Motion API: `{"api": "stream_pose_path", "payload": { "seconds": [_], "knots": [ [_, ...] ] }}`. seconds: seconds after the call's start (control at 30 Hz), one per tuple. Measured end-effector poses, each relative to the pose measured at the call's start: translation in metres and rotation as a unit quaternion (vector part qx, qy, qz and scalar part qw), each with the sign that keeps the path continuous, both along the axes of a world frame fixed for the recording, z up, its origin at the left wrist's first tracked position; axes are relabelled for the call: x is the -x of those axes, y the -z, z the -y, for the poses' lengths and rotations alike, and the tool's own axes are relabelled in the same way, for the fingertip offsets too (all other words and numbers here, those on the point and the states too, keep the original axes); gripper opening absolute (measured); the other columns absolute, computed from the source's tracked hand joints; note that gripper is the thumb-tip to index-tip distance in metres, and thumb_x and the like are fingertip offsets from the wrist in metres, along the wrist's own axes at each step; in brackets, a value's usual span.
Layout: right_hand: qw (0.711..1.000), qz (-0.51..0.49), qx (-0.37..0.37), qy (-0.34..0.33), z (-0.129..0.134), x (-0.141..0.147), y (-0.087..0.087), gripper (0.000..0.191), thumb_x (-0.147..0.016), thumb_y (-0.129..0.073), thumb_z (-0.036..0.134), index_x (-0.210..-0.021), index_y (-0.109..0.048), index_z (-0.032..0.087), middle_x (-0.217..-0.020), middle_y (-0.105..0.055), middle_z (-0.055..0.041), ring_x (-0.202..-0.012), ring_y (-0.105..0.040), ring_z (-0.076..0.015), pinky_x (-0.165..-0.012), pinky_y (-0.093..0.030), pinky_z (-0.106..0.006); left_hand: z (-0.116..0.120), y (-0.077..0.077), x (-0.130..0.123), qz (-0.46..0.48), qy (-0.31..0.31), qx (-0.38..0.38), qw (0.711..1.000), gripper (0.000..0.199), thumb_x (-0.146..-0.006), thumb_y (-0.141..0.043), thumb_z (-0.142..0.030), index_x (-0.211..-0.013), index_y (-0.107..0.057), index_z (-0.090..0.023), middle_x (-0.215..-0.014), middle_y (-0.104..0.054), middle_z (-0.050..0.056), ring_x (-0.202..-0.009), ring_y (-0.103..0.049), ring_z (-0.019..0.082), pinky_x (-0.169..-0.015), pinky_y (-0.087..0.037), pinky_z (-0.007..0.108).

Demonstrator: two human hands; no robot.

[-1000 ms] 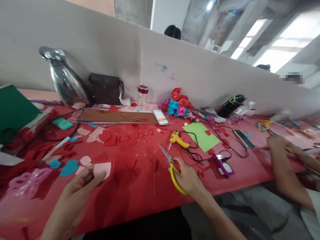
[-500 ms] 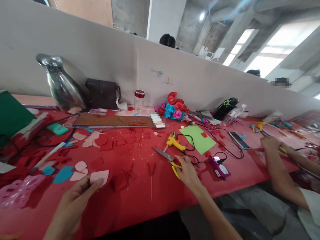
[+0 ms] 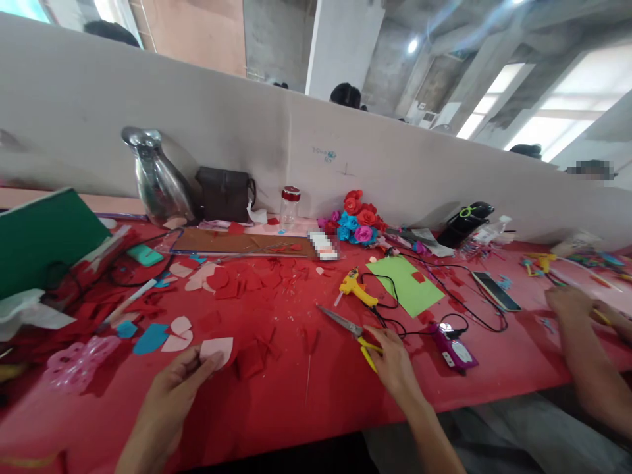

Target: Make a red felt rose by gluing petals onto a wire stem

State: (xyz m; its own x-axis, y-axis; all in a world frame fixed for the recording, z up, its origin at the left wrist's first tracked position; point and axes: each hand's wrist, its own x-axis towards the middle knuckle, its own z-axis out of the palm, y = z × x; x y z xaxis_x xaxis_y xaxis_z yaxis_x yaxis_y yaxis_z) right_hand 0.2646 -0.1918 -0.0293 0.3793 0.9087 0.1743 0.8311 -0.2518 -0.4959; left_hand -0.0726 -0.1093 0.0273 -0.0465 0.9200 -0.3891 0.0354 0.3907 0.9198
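Between the thumb and fingers of my left hand [image 3: 168, 392] is a pale pink paper petal [image 3: 220, 347], held just above the red tabletop. My right hand [image 3: 395, 365] has its fingers on the yellow handles of a pair of scissors [image 3: 340, 319], which lie low over the table with blades pointing left and away. Just beyond the scissors lies a yellow glue gun [image 3: 356, 287]. Between my hands, a thin stick with red paper [image 3: 309, 342] at its top rests on the table. Loose pink petals [image 3: 178, 337] and blue petals [image 3: 151, 338] lie left of my left hand.
Red paper scraps [image 3: 247, 276] cover the table's middle. Behind stand a steel jug [image 3: 162, 187], a glass jar [image 3: 289, 210] and paper flowers [image 3: 360, 220]. Green paper [image 3: 405, 283], a purple power socket [image 3: 457, 352] and cords lie right. Another person's arm [image 3: 582, 349] reaches in there.
The view has turned a little to the left, so the table's things appear farther right. My left hand still pinches the pink petal, and my right hand stays on the scissors.
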Motion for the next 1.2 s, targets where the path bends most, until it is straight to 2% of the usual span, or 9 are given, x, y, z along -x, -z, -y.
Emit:
{"api": "stream_pose_path", "payload": {
  "seconds": [0.2,0.3,0.4,0.47,0.53,0.63,0.77,1.0,1.2],
  "knots": [
    [0.991,0.061,-0.105,0.052,-0.022,0.034,-0.014,0.035,-0.078,-0.045,0.012,-0.105,-0.066,0.020,-0.104,-0.057,-0.0141,-0.102,-0.049,-0.0300,-0.094,-0.037,-0.049,0.001,0.000,-0.014,0.066,0.016,-0.033,0.997,0.032,-0.054,-0.077,-0.043,-0.071,-0.067,-0.018,-0.075,-0.069,0.003,-0.076,-0.060,0.020,-0.072,-0.048,0.029],
    [0.982,-0.141,-0.094,-0.079,-0.039,0.084,-0.033,0.029,-0.083,-0.051,0.027,-0.109,-0.062,0.020,-0.107,-0.060,-0.0116,-0.103,-0.052,-0.0256,-0.093,-0.040,-0.043,0.002,0.002,-0.021,0.099,0.025,-0.051,0.993,0.029,-0.055,-0.076,-0.039,-0.067,-0.065,-0.015,-0.069,-0.064,0.001,-0.068,-0.056,0.014,-0.068,-0.045,0.025],
    [0.890,-0.424,-0.011,-0.167,-0.057,0.131,-0.044,0.037,-0.079,-0.058,0.042,-0.108,-0.059,0.020,-0.102,-0.063,-0.0079,-0.093,-0.058,-0.0193,-0.083,-0.047,-0.033,0.004,0.002,-0.028,0.106,0.040,-0.059,0.992,0.026,-0.057,-0.074,-0.037,-0.066,-0.066,-0.014,-0.065,-0.063,0.001,-0.063,-0.053,0.013,-0.063,-0.043,0.024],
    [0.833,-0.518,0.010,-0.193,-0.068,0.153,-0.044,0.033,-0.074,-0.062,0.044,-0.094,-0.062,0.018,-0.089,-0.064,-0.0037,-0.082,-0.059,-0.0155,-0.076,-0.047,-0.028,0.005,0.001,-0.030,0.098,0.050,-0.063,0.992,0.024,-0.059,-0.073,-0.036,-0.066,-0.067,-0.014,-0.066,-0.064,0.001,-0.063,-0.053,0.013,-0.062,-0.042,0.024],
    [0.809,-0.551,0.019,-0.201,-0.077,0.163,-0.041,0.028,-0.070,-0.066,0.045,-0.075,-0.061,0.017,-0.070,-0.060,0.0014,-0.065,-0.055,-0.0113,-0.064,-0.045,-0.023,0.006,0.001,-0.028,0.095,0.059,-0.065,0.992,0.024,-0.059,-0.072,-0.036,-0.067,-0.067,-0.014,-0.066,-0.064,0.002,-0.063,-0.054,0.013,-0.062,-0.043,0.025],
    [0.803,-0.568,0.020,-0.181,-0.089,0.164,-0.035,0.030,-0.066,-0.068,0.044,-0.064,-0.056,0.016,-0.058,-0.051,0.0054,-0.052,-0.047,-0.0080,-0.054,-0.040,-0.021,0.002,0.002,-0.019,0.097,0.047,-0.067,0.992,0.027,-0.058,-0.072,-0.038,-0.069,-0.065,-0.014,-0.067,-0.065,0.002,-0.062,-0.057,0.014,-0.062,-0.044,0.026],
    [0.813,-0.561,0.005,-0.156,-0.110,0.148,-0.032,0.031,-0.060,-0.071,0.043,-0.062,-0.055,0.016,-0.055,-0.050,0.0063,-0.050,-0.046,-0.0075,-0.051,-0.039,-0.020,-0.005,0.006,0.008,0.066,-0.042,-0.085,0.993,0.034,-0.052,-0.075,-0.040,-0.072,-0.063,-0.015,-0.069,-0.066,0.003,-0.060,-0.058,0.014,-0.057,-0.042,0.024],
    [0.815,-0.570,-0.047,-0.095,-0.132,0.118,-0.019,0.040,-0.053,-0.076,0.042,-0.077,-0.058,0.016,-0.056,-0.055,0.0065,-0.044,-0.050,-0.0080,-0.044,-0.035,-0.020,-0.024,0.014,0.049,-0.052,-0.156,-0.151,0.975,0.024,-0.058,-0.070,-0.036,-0.059,-0.058,-0.015,-0.048,-0.049,-0.004,-0.049,-0.043,0.009,-0.048,-0.032,0.020],
    [0.803,-0.587,-0.056,-0.083,-0.130,0.113,-0.011,0.041,-0.052,-0.077,0.044,-0.074,-0.057,0.016,-0.053,-0.053,0.0074,-0.042,-0.051,-0.0079,-0.042,-0.036,-0.020,-0.059,0.014,0.050,-0.238,-0.154,-0.209,0.936,0.016,-0.064,-0.062,-0.025,-0.078,-0.064,-0.017,-0.069,-0.058,0.002,-0.062,-0.054,0.016,-0.055,-0.039,0.025]
  ]
}}
